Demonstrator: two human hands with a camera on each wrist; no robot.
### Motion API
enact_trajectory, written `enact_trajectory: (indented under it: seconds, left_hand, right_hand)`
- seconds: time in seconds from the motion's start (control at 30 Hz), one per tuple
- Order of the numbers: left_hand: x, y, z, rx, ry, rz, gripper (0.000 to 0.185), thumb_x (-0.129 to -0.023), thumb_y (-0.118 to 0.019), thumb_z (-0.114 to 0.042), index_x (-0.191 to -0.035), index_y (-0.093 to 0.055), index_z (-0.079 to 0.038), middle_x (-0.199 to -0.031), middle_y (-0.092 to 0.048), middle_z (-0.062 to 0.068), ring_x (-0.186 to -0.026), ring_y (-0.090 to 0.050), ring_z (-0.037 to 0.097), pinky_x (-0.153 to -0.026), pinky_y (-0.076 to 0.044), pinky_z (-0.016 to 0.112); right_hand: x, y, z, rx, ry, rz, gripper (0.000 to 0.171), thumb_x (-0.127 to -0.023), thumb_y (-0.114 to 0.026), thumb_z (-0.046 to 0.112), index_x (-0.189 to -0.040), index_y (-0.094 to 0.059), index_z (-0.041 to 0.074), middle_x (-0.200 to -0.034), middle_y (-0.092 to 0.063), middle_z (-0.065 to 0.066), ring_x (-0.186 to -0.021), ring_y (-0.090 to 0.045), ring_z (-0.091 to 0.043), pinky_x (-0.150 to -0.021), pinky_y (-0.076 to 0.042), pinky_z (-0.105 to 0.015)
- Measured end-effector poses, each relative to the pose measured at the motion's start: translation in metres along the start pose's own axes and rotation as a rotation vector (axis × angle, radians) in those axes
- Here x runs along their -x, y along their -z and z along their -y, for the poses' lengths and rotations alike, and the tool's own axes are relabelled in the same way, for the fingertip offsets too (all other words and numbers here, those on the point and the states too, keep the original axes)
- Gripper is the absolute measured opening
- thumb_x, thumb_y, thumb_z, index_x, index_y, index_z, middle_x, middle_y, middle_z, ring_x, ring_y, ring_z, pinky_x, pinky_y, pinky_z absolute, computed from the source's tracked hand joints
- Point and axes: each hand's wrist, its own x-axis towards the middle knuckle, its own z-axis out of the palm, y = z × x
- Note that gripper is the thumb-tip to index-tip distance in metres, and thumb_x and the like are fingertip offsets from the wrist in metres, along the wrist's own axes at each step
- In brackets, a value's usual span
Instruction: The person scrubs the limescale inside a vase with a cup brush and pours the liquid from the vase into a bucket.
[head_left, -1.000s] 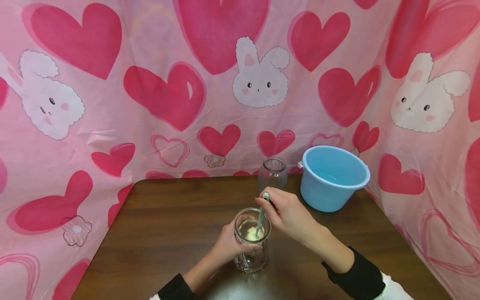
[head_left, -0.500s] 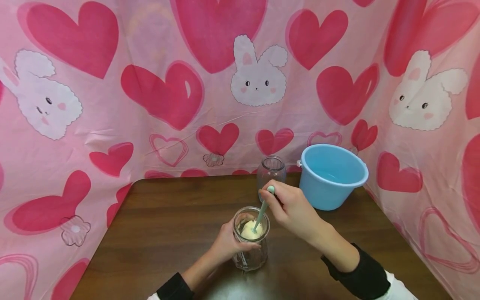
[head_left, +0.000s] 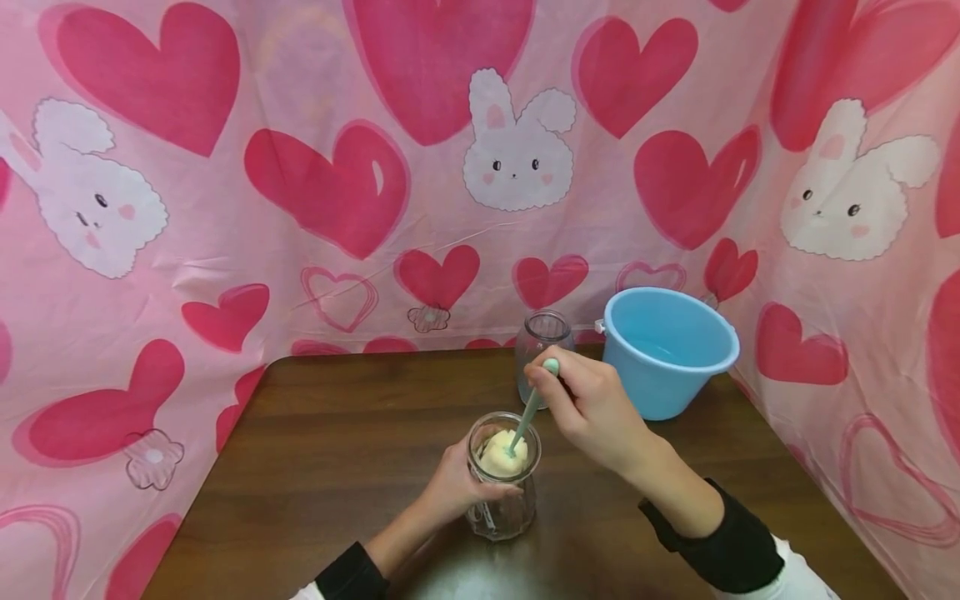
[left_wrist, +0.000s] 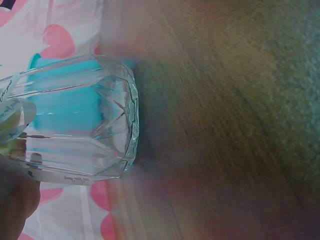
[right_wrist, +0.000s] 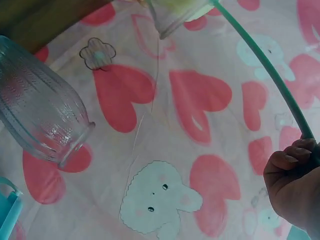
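Right hand [head_left: 592, 408] now raised slightly with the teal spoon [head_left: 528, 410], fingers pinching its handle tip, bowl in cream inside the glass jar [head_left: 503, 475], left hand [head_left: 457, 487] gripping the jar on the table [head_left: 337, 442], blue bucket [head_left: 666, 350] behind.

We count two glass jars: one [head_left: 503, 483] near the table's front, one [head_left: 542, 343] further back. There is one teal-handled brush [head_left: 529, 408], one pale sponge head [head_left: 501, 457] inside the nearer jar, one blue bucket [head_left: 663, 354] and one wooden table [head_left: 337, 450]. Two hands appear, left [head_left: 453, 487] and right [head_left: 588, 408]. The bucket seems to hold water, though we cannot be certain.
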Motion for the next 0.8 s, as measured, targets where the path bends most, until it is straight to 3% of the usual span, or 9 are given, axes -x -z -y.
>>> enact_trajectory:
  seconds: [0.07, 0.17, 0.37, 0.63, 0.8]
  left_hand:
    - [0.0, 0.0, 0.0, 0.003, -0.005, 0.003, 0.076, -0.067, -0.099, -0.025, -0.132, -0.061, -0.019, -0.119, -0.073, -0.005, -0.105, -0.067, 0.011, -0.095, -0.051, 0.03]
    - [-0.001, 0.001, 0.0, 0.019, -0.025, 0.009, 0.076, -0.068, -0.099, -0.024, -0.133, -0.06, -0.02, -0.12, -0.072, -0.006, -0.107, -0.067, 0.012, -0.096, -0.052, 0.03]
    - [-0.002, 0.001, 0.002, 0.018, -0.043, 0.007, 0.075, -0.07, -0.099, -0.024, -0.134, -0.06, -0.019, -0.12, -0.073, -0.004, -0.108, -0.069, 0.015, -0.095, -0.054, 0.031]
    - [-0.001, -0.001, 0.003, -0.005, -0.015, 0.001, 0.076, -0.066, -0.1, -0.024, -0.132, -0.061, -0.018, -0.119, -0.073, -0.003, -0.104, -0.067, 0.011, -0.093, -0.051, 0.029]
    - [-0.001, -0.001, 0.002, 0.001, -0.019, -0.003, 0.075, -0.066, -0.1, -0.024, -0.131, -0.061, -0.017, -0.118, -0.073, -0.003, -0.104, -0.067, 0.012, -0.093, -0.051, 0.029]
  right_hand:
    - [0.0, 0.0, 0.001, -0.021, -0.021, 0.001, 0.01, -0.102, -0.064, 0.008, -0.093, -0.064, 0.012, -0.076, -0.058, 0.005, -0.068, -0.053, -0.008, -0.061, -0.047, -0.019]
    - [0.005, -0.004, -0.002, -0.042, -0.095, 0.045, 0.016, -0.098, -0.066, 0.0, -0.091, -0.063, 0.015, -0.073, -0.054, 0.007, -0.064, -0.049, -0.006, -0.058, -0.045, -0.021]
    - [0.018, -0.016, -0.01, -0.061, -0.186, 0.124, 0.018, -0.101, -0.064, 0.003, -0.089, -0.062, 0.017, -0.071, -0.049, 0.01, -0.062, -0.044, -0.004, -0.053, -0.043, -0.022]
    - [0.002, -0.001, 0.002, -0.04, -0.103, -0.053, 0.014, -0.096, -0.067, -0.002, -0.092, -0.067, 0.012, -0.075, -0.06, 0.004, -0.067, -0.053, -0.009, -0.061, -0.048, -0.022]
    - [0.002, -0.002, 0.003, -0.069, -0.123, -0.037, 0.016, -0.096, -0.066, -0.003, -0.091, -0.067, 0.013, -0.074, -0.059, 0.003, -0.065, -0.052, -0.008, -0.06, -0.047, -0.022]
